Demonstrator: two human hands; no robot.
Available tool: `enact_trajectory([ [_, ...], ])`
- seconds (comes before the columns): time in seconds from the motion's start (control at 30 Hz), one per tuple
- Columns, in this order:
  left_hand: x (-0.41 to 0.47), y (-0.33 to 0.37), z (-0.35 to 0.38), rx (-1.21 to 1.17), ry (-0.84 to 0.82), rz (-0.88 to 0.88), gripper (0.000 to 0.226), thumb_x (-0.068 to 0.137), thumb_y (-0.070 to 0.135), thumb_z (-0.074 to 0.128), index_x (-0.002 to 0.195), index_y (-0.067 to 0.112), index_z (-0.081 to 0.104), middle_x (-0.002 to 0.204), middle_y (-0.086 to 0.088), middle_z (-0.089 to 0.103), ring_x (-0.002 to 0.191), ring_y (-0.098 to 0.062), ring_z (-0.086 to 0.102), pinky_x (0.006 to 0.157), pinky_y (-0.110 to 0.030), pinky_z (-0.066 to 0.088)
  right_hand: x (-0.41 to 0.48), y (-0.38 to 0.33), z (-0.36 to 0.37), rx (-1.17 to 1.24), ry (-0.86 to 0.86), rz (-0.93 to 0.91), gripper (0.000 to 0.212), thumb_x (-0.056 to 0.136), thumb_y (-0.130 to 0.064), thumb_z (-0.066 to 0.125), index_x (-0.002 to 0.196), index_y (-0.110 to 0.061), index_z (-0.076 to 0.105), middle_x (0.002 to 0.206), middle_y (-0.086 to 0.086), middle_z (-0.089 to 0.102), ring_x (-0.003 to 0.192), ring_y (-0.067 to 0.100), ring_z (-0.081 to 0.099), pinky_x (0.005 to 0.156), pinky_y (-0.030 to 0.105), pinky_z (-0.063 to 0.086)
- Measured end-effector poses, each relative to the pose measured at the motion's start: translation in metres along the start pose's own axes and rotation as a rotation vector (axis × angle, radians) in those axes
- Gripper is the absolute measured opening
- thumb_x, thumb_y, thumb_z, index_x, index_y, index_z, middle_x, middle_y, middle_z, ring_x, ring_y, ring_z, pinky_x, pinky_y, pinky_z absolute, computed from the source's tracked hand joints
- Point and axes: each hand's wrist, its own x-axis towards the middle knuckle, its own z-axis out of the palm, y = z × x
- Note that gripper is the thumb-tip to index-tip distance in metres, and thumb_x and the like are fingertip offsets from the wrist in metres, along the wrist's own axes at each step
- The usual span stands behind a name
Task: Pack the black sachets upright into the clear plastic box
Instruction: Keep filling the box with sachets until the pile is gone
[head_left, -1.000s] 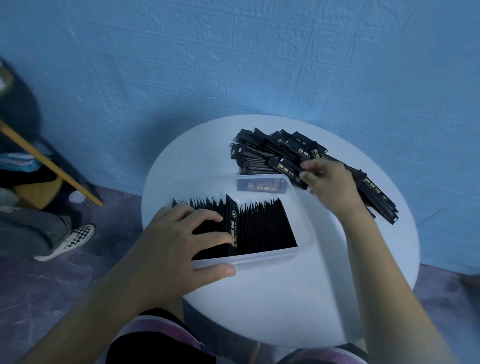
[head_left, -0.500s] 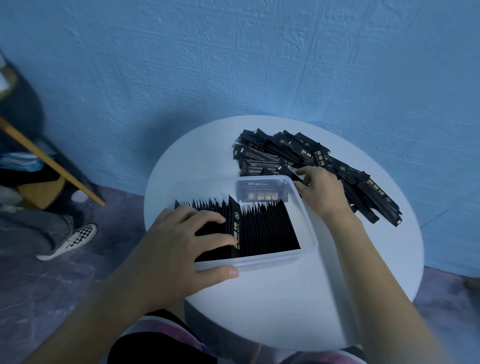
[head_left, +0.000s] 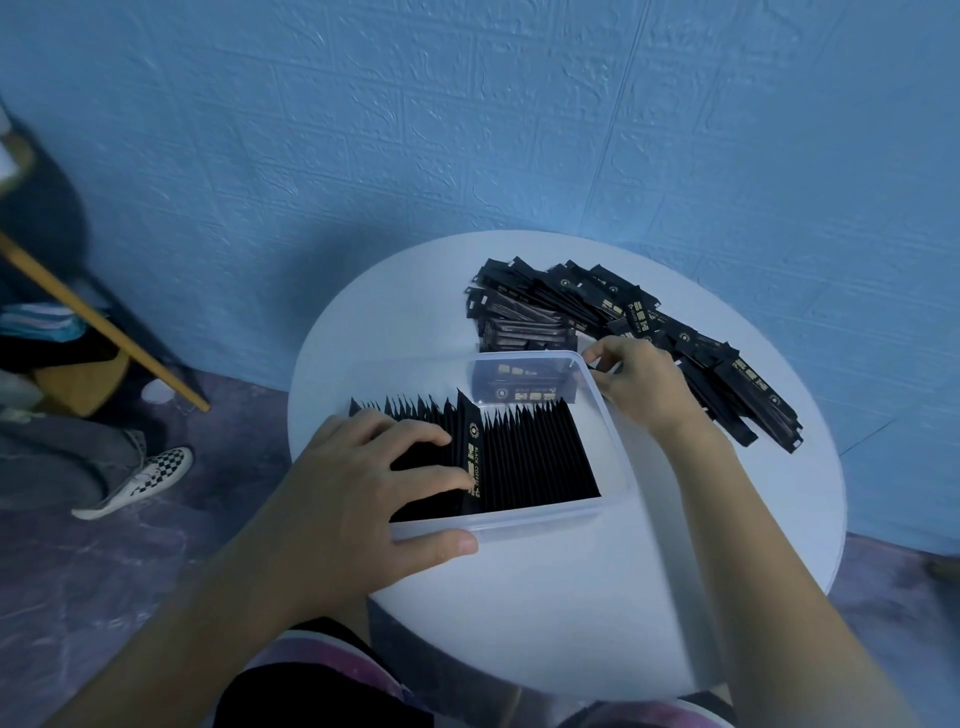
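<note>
With the upright row of black coffee sachets (head_left: 530, 457) in the clear plastic box (head_left: 615, 447) steadied under the flat, spread left hand (head_left: 358, 483), the next one is best slid in vertically from the loose pile (head_left: 571, 301) beside the curled right hand (head_left: 644, 384), whose hold cannot be told.

Left hand (head_left: 353, 483) and right hand (head_left: 644, 384) are bare, forearms too; the black garment (head_left: 311, 696) carries a pale pink band.

"BLACK COFFEE" is printed in gold down the raised sachet (head_left: 474, 457) in the box (head_left: 519, 521); the blurred print on the loose sachets (head_left: 639, 322) seemingly repeats it.
</note>
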Motion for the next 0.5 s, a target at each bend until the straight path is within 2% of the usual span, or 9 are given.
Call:
enact_trajectory([
  [0.1,0.001,0.0,0.0,-0.001,0.003,0.003,0.045,0.083,0.075,0.05,0.113,0.046,0.069,0.128,0.016,0.059,0.106,-0.016,0.054,0.087,-0.037,0.039,0.001,0.003,0.0,0.007,-0.038,0.006,0.009,0.089,-0.031,0.072,0.095,-0.032,0.065,0.084,-0.01,0.065,0.076,0.018,0.059,0.07,0.028,0.04],
  [0.23,0.0,0.0,0.001,0.0,0.0,-0.001,0.046,0.083,0.076,0.049,0.113,0.047,0.069,0.129,0.016,0.059,0.107,-0.015,0.053,0.087,-0.036,0.037,0.001,0.004,-0.004,0.018,-0.079,0.013,0.014,0.089,-0.025,0.072,0.099,-0.03,0.064,0.084,-0.008,0.062,0.07,0.013,0.056,0.061,0.026,0.038],
  [0.37,0.0,0.0,0.0,-0.008,-0.005,-0.003,0.045,0.084,0.076,0.048,0.113,0.047,0.068,0.129,0.017,0.059,0.107,-0.014,0.052,0.087,-0.037,0.037,0.0,0.002,-0.01,0.017,-0.089,0.032,0.011,0.086,-0.024,0.075,0.087,-0.022,0.064,0.07,-0.006,0.057,0.062,0.014,0.051,0.059,0.029,0.038],
  [0.5,0.0,0.001,-0.001,-0.002,-0.01,-0.008,0.045,0.084,0.076,0.047,0.113,0.048,0.068,0.128,0.017,0.059,0.105,-0.014,0.052,0.087,-0.036,0.038,-0.007,-0.002,-0.021,0.106,-0.033,0.039,0.019,0.086,-0.023,0.075,0.082,-0.013,0.059,0.067,-0.003,0.055,0.062,0.019,0.049,0.062,0.031,0.04],
])
